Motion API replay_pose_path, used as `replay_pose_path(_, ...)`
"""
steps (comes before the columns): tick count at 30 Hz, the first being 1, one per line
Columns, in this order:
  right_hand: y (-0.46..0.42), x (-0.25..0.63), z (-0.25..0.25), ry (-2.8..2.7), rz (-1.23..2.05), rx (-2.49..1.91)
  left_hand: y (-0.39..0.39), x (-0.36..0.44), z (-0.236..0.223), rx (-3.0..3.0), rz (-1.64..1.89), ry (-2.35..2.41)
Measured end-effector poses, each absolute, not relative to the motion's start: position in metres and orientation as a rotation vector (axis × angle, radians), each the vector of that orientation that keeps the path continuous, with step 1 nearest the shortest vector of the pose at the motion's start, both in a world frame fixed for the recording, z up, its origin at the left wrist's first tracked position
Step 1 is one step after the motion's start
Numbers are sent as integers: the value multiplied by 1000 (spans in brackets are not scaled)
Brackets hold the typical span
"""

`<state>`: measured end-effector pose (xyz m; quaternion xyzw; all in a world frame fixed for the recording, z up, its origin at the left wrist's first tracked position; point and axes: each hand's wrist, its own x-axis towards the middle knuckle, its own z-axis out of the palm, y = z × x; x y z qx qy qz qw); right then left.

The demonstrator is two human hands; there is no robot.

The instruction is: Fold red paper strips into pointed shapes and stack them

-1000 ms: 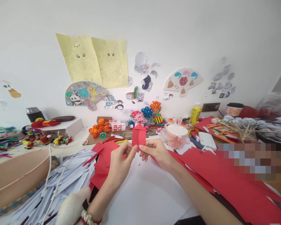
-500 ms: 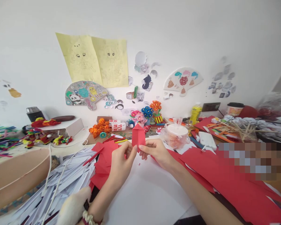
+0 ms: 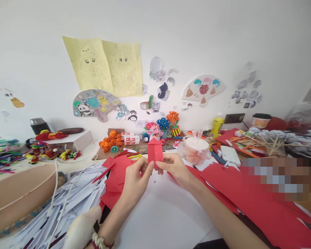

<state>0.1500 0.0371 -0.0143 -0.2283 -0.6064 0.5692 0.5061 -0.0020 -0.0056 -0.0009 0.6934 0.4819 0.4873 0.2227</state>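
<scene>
A small folded piece of red paper [image 3: 155, 151] with a pointed top stands upright between my two hands, above the white sheet [image 3: 163, 214]. My left hand [image 3: 139, 174] pinches its lower left edge between thumb and fingers. At the lower right edge, my right hand [image 3: 174, 169] grips it the same way, with the fingers curled behind. The two thumbs almost meet at the bottom of the paper. Close to my left hand lie more pieces of folded red paper [image 3: 115, 186]. Large red sheets [image 3: 238, 186] spread out right of my right forearm.
Folded white paper strips [image 3: 75, 193] are heaped on the left, crossed by a white cable [image 3: 64, 204], near a beige container [image 3: 20, 186]. Behind my hands stand a lidded tub [image 3: 196, 148], orange flowers [image 3: 111, 141] and a yellow bottle [image 3: 217, 126]. A white power bank [image 3: 230, 155] lies at right.
Both hands and the folded red paper have shifted very slightly right in the picture. The grip at the paper's lower edge looks the same.
</scene>
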Motion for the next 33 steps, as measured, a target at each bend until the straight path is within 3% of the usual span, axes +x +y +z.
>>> replay_pose_path(9,38,150,-16,-1448,1265,-609,-6,-2,1,1847,1200,1273)
replay_pose_path(33,35,148,-13,-1520,1274,-580,-5,-4,2,1566,1322,1144)
